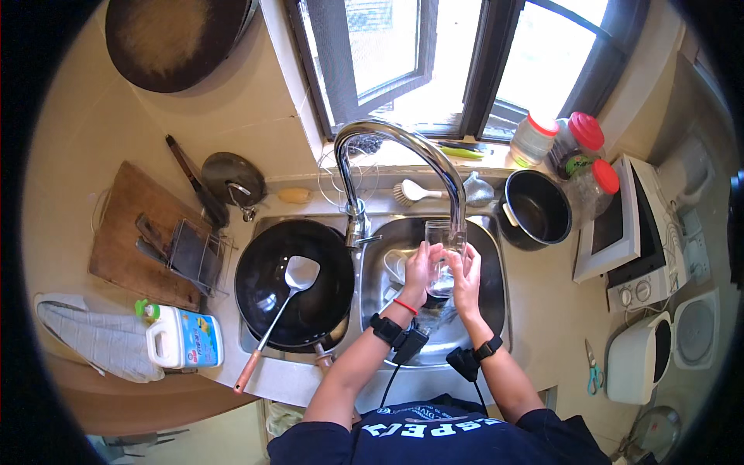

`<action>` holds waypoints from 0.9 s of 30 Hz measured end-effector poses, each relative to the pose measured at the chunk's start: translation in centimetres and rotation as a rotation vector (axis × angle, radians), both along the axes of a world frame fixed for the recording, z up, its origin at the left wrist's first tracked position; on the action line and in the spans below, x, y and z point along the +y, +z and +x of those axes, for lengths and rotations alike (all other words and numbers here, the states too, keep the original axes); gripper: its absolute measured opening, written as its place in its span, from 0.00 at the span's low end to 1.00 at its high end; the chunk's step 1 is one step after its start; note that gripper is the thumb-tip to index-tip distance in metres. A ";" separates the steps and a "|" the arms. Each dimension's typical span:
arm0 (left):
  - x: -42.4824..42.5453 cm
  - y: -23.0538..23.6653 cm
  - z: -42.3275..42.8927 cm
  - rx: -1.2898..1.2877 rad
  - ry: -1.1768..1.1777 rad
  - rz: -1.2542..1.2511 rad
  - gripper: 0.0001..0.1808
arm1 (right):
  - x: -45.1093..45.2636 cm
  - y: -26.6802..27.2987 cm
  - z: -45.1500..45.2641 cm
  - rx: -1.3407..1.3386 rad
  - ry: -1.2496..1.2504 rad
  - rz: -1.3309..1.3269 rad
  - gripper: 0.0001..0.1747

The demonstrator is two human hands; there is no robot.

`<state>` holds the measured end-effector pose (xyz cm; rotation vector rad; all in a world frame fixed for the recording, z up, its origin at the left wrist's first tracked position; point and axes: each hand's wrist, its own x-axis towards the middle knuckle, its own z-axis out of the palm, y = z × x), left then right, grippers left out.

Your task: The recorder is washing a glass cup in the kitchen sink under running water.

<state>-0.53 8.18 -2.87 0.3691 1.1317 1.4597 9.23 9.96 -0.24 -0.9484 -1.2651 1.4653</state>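
Both of my hands hold a clear glass or plastic jar (437,233) above the right basin of the steel sink (494,279). My left hand (417,268) wraps its left side and my right hand (466,283) its right side. The jar's upper end is just under the mouth of the curved chrome tap (456,197); whether water runs is hard to tell. A white object (395,264) lies in the basin left of my left hand. Clear, shiny material (433,317) shows below the jar, partly hidden by my wrists.
A black wok (261,273) with a metal spatula (302,273) covers the left basin. Behind the sink lies a white-handled brush (421,192). A black pot (537,203) stands at right, before red-lidded jars (532,142) and an open microwave (610,226). Teal-handled scissors (594,375) lie farther right.
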 end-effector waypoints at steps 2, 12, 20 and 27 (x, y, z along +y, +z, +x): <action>0.2 -0.5 0.1 0.026 0.033 0.031 0.40 | 0.5 -1.0 -0.2 0.063 -0.020 0.017 0.33; 0.1 -0.4 0.5 -0.133 0.115 0.028 0.34 | 0.3 -0.4 -0.4 0.047 -0.052 -0.036 0.42; -0.2 0.3 -0.8 -0.127 -0.086 0.097 0.35 | 0.8 0.0 0.7 -0.446 -0.009 0.115 0.44; -2.1 -0.2 -1.4 -0.356 -0.286 -0.080 0.29 | 0.5 0.6 1.2 -0.361 0.080 0.244 0.43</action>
